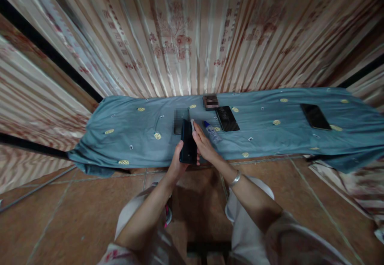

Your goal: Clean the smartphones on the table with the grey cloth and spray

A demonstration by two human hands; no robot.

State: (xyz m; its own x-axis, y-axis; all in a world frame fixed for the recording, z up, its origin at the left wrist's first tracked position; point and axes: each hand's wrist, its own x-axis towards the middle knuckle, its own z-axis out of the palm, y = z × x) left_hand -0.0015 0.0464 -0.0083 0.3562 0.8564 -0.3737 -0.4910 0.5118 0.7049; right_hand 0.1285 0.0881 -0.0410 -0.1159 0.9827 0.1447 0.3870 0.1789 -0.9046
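My left hand [178, 157] is wrapped round a dark phone [188, 143], held upright over the front of the cloth-covered surface. My right hand [204, 142] is at the phone's right edge, fingers pressed together around a small pale object [192, 124] whose kind I cannot make out. Just beyond the phone lies a flat item [181, 115], partly blurred and partly hidden. To the right of my right hand, a clear bottle with a blue cap [213, 132] lies on its side. Behind it rests a black tablet or large phone [228, 118].
A teal cloth with yellow prints [261, 141] covers the long surface. A small brown blurred box [210, 101] sits near its back edge. Another dark flat device [316, 116] lies far right. Patterned curtains [192, 29] hang behind, with black poles [54, 45] at the sides.
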